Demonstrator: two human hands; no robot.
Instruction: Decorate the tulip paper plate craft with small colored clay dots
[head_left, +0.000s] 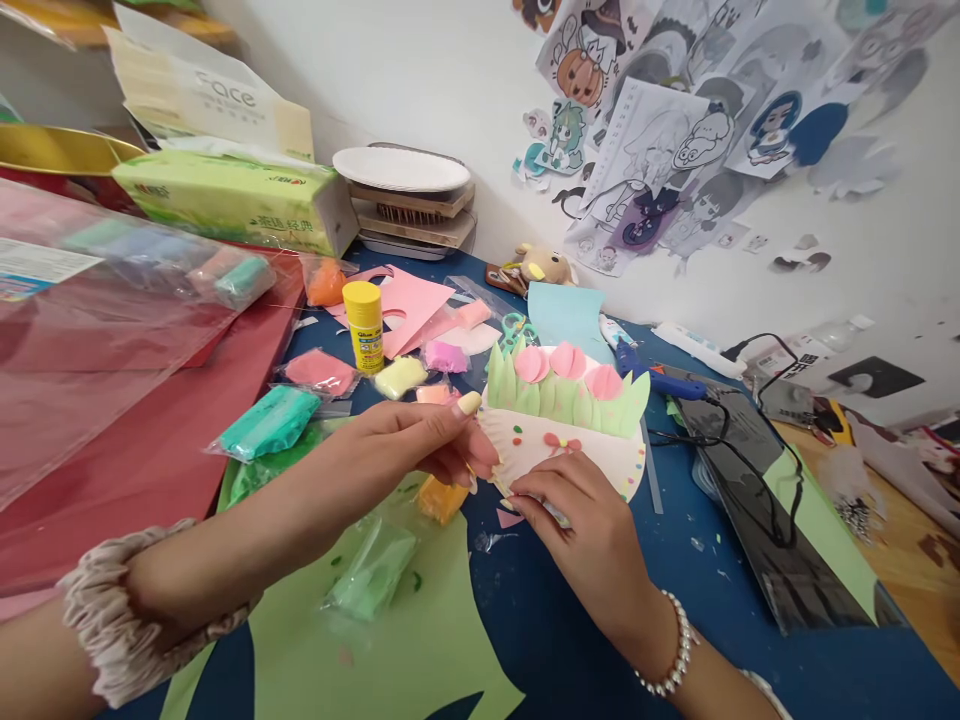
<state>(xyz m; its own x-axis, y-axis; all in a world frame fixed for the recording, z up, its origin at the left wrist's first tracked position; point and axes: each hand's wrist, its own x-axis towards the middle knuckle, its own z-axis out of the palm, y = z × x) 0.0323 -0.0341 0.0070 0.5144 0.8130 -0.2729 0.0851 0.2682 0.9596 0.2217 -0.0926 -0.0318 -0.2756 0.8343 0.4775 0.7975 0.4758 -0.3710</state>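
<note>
Left hand [420,435] and right hand [581,515] near each other

The left forearm [277,500] slants upward, thumb [442,418] stretched above bent fingers [480,445]; the right hand sits lower, knuckles up, its thumb [534,520] and index finger [544,488] drawn close together

Paper plate [604,445]: we see white, with multicoloured dots
Paper grass [574,402]: pale green
Paper flowers [568,362]: pink
Glue stick [365,325]: yellow
Tabletop [551,615]: dark blue

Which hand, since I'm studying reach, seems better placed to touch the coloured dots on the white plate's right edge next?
Probably the right hand: it sits nearer the coloured dots, while the left hand is toward the left of the white plate and would likely reach across.
</note>
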